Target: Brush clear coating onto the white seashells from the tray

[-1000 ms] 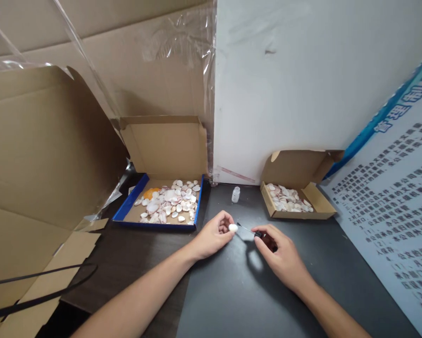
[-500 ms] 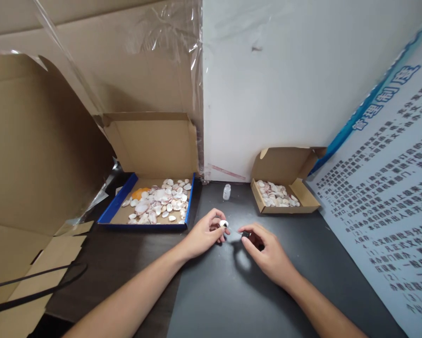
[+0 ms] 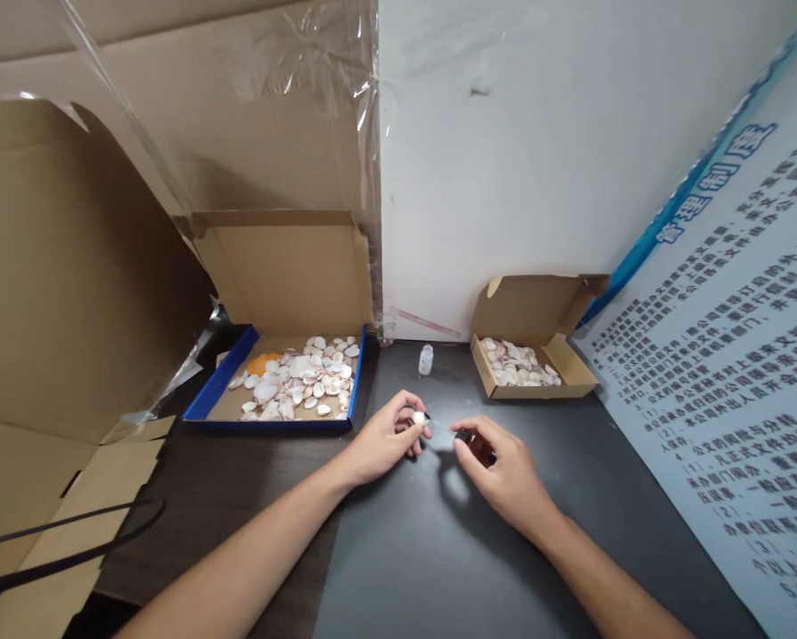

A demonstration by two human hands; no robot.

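Between the thumb and fingers of my left hand (image 3: 393, 435) is a small white seashell (image 3: 419, 417) with a dark mark at its edge. Facing it, my right hand (image 3: 501, 461) pinches a black cap (image 3: 463, 435) with a thin clear stem pointing left at the shell. A gap shows between the stem's tip and the shell; the tip's exact end is blurred. Both hands hover over the grey mat (image 3: 398, 550). Beyond them a small clear bottle (image 3: 426, 360) with a pale label stands upright, its mouth uncapped.
A blue-edged cardboard box (image 3: 202, 404) with many seashells (image 3: 298, 377) and an orange piece (image 3: 264, 364) lies open at left. At right sits a smaller open box (image 3: 578, 380) of shells (image 3: 518, 364). A white board (image 3: 478, 177) rises behind; a printed poster (image 3: 724, 373) leans at right.
The shell has turned in my left fingers, its dark mark now at the upper right edge. The capped stem has drawn slightly away from it. The view has shifted a little.
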